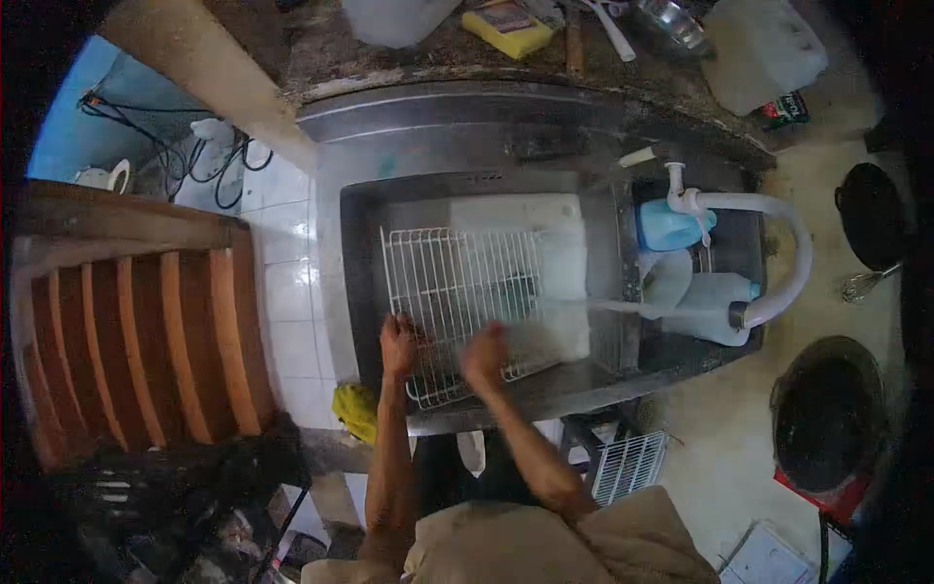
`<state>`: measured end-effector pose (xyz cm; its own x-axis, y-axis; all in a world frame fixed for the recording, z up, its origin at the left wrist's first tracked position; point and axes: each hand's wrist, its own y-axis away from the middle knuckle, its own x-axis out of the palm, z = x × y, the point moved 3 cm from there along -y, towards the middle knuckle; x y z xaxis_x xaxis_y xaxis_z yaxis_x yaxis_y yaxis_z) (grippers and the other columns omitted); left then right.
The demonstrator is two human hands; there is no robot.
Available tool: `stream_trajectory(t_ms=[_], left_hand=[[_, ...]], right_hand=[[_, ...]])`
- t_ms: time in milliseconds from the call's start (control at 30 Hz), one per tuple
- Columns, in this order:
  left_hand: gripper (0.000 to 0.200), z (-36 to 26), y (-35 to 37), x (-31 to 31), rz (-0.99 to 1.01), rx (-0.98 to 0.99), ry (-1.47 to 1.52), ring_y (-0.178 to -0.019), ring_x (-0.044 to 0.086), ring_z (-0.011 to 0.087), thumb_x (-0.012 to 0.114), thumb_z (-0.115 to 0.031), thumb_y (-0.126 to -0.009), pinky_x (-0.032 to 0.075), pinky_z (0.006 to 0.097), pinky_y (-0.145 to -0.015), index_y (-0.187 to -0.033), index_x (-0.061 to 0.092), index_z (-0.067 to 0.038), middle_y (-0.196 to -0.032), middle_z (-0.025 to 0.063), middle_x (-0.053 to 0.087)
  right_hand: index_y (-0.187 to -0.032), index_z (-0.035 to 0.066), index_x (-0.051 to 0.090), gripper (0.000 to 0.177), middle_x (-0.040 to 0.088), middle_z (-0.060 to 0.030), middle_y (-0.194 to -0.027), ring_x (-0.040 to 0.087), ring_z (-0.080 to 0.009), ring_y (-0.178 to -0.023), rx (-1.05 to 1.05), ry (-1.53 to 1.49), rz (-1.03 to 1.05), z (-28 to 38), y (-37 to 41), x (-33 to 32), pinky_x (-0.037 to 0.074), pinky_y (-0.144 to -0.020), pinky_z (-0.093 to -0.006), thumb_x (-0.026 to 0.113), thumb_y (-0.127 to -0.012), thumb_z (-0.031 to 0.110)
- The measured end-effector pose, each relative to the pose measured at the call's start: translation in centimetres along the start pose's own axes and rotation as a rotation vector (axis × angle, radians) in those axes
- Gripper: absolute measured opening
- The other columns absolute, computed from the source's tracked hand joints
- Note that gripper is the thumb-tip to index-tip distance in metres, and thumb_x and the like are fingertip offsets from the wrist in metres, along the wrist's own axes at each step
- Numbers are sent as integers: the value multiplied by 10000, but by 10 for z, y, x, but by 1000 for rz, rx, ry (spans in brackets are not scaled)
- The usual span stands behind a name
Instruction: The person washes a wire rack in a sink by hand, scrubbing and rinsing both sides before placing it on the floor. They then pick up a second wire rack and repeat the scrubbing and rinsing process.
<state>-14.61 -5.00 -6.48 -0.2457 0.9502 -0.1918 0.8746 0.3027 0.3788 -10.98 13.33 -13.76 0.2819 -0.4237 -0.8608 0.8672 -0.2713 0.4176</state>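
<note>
A white wire rack [438, 282] lies tilted in the metal sink [362, 224], over a pale board or tray [564, 321] on the sink's floor. My left hand [397, 344] is closed around the rack's left edge, near its lower corner. Over the lower middle of the rack is my right hand [484, 355], blurred and curled closed; whatever it holds, if anything, is hidden. To the right, a grey curved faucet hose [803, 253] sends a stream of water [623, 307] across toward the rack.
Several jugs, including a blue bottle [666, 226], stand right of the sink. A yellow cloth [355, 411] hangs at its front left corner. A yellow sponge pack [508, 27] sits on the back ledge. Another wire rack [630, 467] stands below right. A black pan [827, 414] is at far right.
</note>
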Motion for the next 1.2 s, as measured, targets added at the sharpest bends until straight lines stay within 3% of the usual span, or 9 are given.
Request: stream_trajectory(t_ms=[133, 300, 433, 467, 567, 833, 933, 1100, 1200], left_hand=[[298, 7, -29, -8, 115, 4, -158, -607, 471, 136, 440, -312, -965, 441, 322, -549, -870, 497, -35, -688, 46, 504], [333, 6, -35, -8, 104, -256, 28, -550, 561, 176, 407, -288, -974, 452, 343, -488, -886, 517, 14, -643, 96, 581], [290, 6, -30, -1, 64, -283, 141, -507, 604, 205, 412, -245, -967, 469, 348, -412, -895, 508, 20, -625, 132, 606], [272, 8, -30, -3, 101, -307, 168, -519, 606, 203, 428, -235, -960, 473, 342, -418, -898, 507, 17, -636, 134, 608], [206, -6, -25, -6, 112, -200, 90, -559, 616, 206, 448, -195, -934, 487, 333, -437, -912, 505, 2, -696, 145, 621], [251, 54, -46, -12, 87, -323, 96, -607, 631, 255, 453, -236, -884, 514, 367, -469, -1010, 496, -23, -809, 162, 638], [296, 36, -48, -17, 162, -395, 93, -604, 637, 269, 477, -266, -881, 509, 376, -462, -1028, 483, -9, -814, 164, 641], [352, 99, -81, -33, 66, -329, -44, -578, 624, 265, 506, -298, -876, 493, 372, -449, -1057, 466, 2, -777, 152, 622], [350, 95, -75, -36, 100, -75, -59, -562, 591, 228, 506, -297, -877, 491, 359, -467, -1066, 463, -6, -748, 132, 597]], right_hand=[[-1327, -11, 377, 568, 390, -230, -1369, 411, -431, -1216, -442, -335, 288, 93, 73, -39, 339, -1016, -515, 583, -808, 91], [-981, 67, 621, 278, 528, -180, -1206, 469, -366, -1173, -1069, -381, 610, 2, 34, -62, 405, -974, -451, 647, -705, 46], [-874, 56, 629, 190, 621, -131, -992, 575, -326, -956, -762, -507, 531, -189, -55, -45, 475, -809, -438, 652, -685, 59], [-852, 51, 630, 160, 628, -131, -927, 583, -334, -903, -864, -94, 317, -203, -62, -55, 477, -792, -434, 637, -693, 67], [-832, 49, 644, 148, 619, -145, -832, 586, -327, -877, -527, 203, 394, -135, -34, -77, 481, -781, -438, 616, -686, 46], [-1052, 77, 609, 364, 545, -192, -1109, 503, -372, -1085, -950, -590, 355, 53, 89, -45, 421, -889, -455, 656, -691, 67], [-1016, 114, 671, 320, 594, -139, -1172, 516, -317, -1144, -826, -304, 654, -29, 25, -78, 385, -986, -447, 704, -698, 116], [-922, 41, 662, 284, 641, -173, -928, 604, -361, -911, -599, 325, 495, -247, -96, -77, 485, -791, -447, 686, -691, 205], [-966, -38, 617, 361, 625, -214, -852, 602, -388, -890, -237, 275, 149, -194, -68, -86, 492, -746, -457, 668, -668, 159]])
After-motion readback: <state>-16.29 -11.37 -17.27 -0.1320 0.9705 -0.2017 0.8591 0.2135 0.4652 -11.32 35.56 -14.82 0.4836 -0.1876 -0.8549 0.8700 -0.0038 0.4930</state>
